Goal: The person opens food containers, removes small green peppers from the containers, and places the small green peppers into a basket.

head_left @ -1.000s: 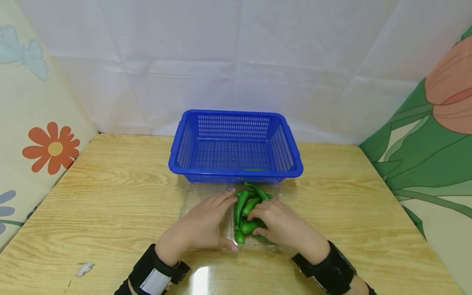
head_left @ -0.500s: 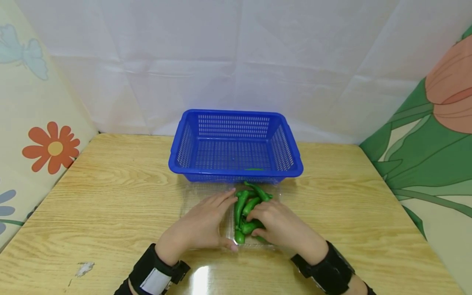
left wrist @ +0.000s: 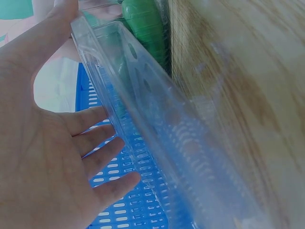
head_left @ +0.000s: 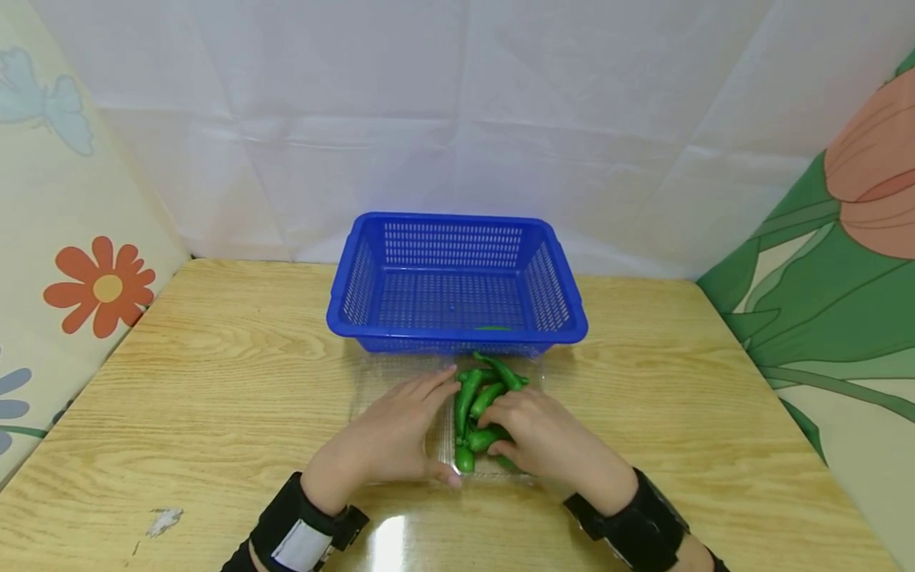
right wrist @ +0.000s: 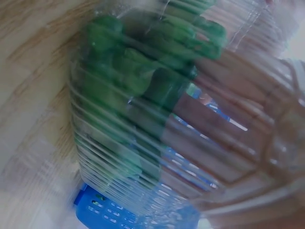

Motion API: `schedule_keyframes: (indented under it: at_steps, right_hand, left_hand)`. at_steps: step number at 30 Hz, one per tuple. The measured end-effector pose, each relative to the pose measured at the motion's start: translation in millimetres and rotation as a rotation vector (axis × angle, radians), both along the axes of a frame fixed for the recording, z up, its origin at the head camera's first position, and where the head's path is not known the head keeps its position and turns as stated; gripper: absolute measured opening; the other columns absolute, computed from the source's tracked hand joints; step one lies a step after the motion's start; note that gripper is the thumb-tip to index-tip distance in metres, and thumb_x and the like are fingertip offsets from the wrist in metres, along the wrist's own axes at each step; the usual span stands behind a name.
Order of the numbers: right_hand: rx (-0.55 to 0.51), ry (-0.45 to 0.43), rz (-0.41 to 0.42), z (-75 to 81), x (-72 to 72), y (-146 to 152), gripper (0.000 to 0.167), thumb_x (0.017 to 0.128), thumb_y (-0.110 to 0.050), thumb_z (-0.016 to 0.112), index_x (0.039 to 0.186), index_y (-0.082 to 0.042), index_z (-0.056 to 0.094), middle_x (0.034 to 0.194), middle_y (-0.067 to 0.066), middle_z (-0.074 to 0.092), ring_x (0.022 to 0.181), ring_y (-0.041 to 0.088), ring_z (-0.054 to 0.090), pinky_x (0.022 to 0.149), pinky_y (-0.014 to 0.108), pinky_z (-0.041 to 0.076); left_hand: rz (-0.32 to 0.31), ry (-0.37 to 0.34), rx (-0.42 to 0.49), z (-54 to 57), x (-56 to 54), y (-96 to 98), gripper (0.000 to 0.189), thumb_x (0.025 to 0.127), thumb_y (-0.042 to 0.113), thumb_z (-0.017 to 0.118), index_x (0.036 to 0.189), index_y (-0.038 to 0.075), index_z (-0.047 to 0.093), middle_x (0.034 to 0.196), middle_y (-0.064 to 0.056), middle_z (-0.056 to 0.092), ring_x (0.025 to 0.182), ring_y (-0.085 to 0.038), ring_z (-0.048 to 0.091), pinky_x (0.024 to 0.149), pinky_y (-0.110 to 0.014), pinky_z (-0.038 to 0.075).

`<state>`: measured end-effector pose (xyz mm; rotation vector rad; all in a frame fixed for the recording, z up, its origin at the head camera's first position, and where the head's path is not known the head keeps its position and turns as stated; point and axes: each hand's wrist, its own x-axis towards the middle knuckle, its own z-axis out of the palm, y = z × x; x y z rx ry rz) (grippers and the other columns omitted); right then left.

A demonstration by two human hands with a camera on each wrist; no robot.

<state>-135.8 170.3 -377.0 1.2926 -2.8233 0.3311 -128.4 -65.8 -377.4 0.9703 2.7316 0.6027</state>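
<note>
I had a green pepper (head_left: 486,438) pinched in my right grip (head_left: 539,437), inside the clear box (head_left: 489,478) near-side of the basket (head_left: 457,334); left grip (head_left: 393,433) wide. Light, firm, probably slick: mid-body suited best.

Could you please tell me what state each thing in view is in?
Green peppers: heaped, whole where visible.
Clear plastic container: open, peppers inside.
Blue basket: upright, a little green visible inside.
Left hand: fingers spread at the container's edge.
Right hand: fingers curled around a pepper.
Table: worn patch at near left.
</note>
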Motion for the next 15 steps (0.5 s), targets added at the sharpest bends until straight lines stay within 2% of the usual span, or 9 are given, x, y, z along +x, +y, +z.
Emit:
schedule_keyframes:
  at_steps: [6,15]
  right_hand:
    - [-0.007,0.038,0.005,1.3,0.6,-0.6,0.025,0.076,-0.017,0.086,0.096,-0.01,0.074,0.091,-0.002,0.069,0.086,0.015,0.065,0.081,0.039,0.055]
    - [-0.018,0.053,-0.005,5.3,4.1,-0.7,0.026,0.077,-0.016,0.085,0.1,-0.009,0.073,0.094,-0.001,0.069,0.091,0.017,0.065,0.086,0.041,0.054]
  left_hand:
    - [-0.001,0.002,0.005,-0.1,-0.5,-0.9,0.116,0.067,0.063,0.081,0.154,0.004,0.031,0.164,-0.009,0.018,0.148,-0.032,0.022,0.12,-0.048,0.022]
    - [-0.004,0.004,0.009,-0.8,-0.2,-1.1,0.116,0.067,0.063,0.081,0.154,0.004,0.031,0.164,-0.008,0.017,0.148,-0.031,0.021,0.12,-0.049,0.021]
